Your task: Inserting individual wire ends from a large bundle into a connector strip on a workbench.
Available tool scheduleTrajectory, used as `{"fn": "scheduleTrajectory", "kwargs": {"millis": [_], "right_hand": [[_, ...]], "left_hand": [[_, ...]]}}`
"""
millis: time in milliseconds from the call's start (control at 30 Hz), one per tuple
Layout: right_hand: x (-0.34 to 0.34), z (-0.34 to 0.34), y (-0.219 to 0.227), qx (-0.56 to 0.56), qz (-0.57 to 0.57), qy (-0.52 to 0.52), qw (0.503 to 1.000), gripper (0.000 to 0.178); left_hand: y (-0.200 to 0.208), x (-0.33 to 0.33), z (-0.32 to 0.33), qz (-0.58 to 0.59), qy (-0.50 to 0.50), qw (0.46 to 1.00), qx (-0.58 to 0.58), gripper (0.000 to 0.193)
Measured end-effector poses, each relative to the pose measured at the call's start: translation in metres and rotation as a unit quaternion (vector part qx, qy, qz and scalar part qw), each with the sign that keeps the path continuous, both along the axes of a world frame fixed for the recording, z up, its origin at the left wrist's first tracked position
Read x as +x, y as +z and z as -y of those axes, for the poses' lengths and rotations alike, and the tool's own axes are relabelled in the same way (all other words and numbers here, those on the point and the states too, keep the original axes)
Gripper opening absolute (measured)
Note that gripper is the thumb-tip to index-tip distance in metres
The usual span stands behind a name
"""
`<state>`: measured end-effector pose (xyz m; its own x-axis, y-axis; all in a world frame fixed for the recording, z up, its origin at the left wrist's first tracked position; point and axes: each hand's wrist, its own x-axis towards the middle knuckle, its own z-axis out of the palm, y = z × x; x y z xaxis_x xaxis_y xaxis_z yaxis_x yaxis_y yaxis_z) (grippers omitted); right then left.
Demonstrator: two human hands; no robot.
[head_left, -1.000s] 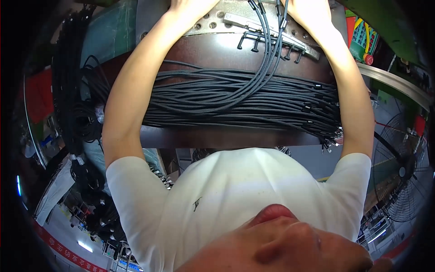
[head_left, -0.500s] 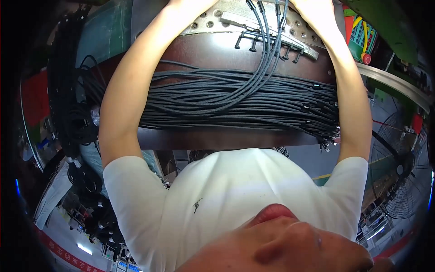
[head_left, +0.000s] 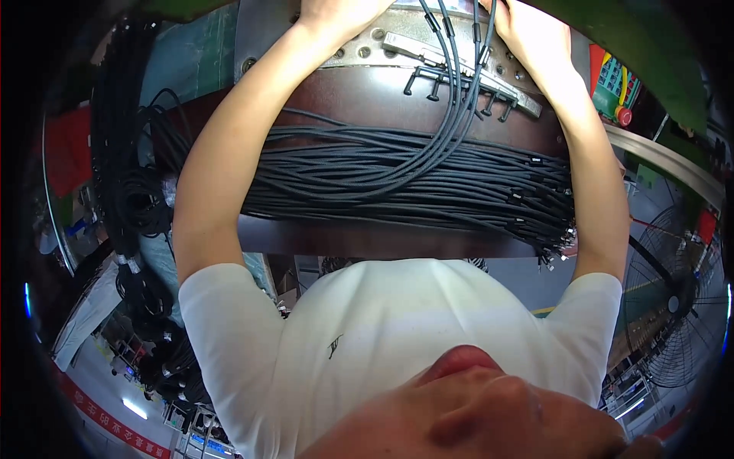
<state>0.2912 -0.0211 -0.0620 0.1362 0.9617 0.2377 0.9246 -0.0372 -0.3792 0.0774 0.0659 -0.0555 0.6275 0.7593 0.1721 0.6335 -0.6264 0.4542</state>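
Both arms reach forward to the far edge of the view. My left hand [head_left: 344,17] lies over the left of a metal plate with holes [head_left: 359,53]; its fingers run past the upper edge. My right hand [head_left: 531,30] is at the plate's right, beside several black cables [head_left: 451,115]. Its fingers are mostly cut off, so a grip cannot be made out. These cables rise from the pile, cross a metal bar [head_left: 527,105] with black hooked pegs [head_left: 432,93], and pass between my hands. Their far ends are out of view.
A thick bundle of black cables [head_left: 336,180] lies across the dark red-brown table [head_left: 344,239], with metal connector ends at right. More cables [head_left: 145,203] hang at left. At right are a red button [head_left: 624,116], a curved metal rail [head_left: 657,153] and a caged fan [head_left: 673,306].
The table, bar and cables sit slightly lower and further right in the picture. Both hands stay at the metal plate, and the raised cables still run between them.
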Motion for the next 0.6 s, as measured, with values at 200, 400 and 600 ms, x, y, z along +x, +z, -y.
{"fn": "scheduleTrajectory", "kwargs": {"millis": [200,400,600], "right_hand": [[0.002,0.021,0.02,-0.006,0.041,0.04,0.998,0.033],[0.076,0.228,0.04,0.218,0.0,0.071,0.973,0.024],[0.064,0.427,-0.085,0.074,-0.447,-0.401,0.796,0.044]], "left_hand": [[0.023,-0.003,0.015,-0.017,0.008,1.0,0.006,0.031],[0.058,-0.096,0.126,0.169,-0.022,0.974,-0.151,0.045],[-0.007,-0.204,0.281,-0.181,-0.026,0.895,-0.407,0.031]]}}
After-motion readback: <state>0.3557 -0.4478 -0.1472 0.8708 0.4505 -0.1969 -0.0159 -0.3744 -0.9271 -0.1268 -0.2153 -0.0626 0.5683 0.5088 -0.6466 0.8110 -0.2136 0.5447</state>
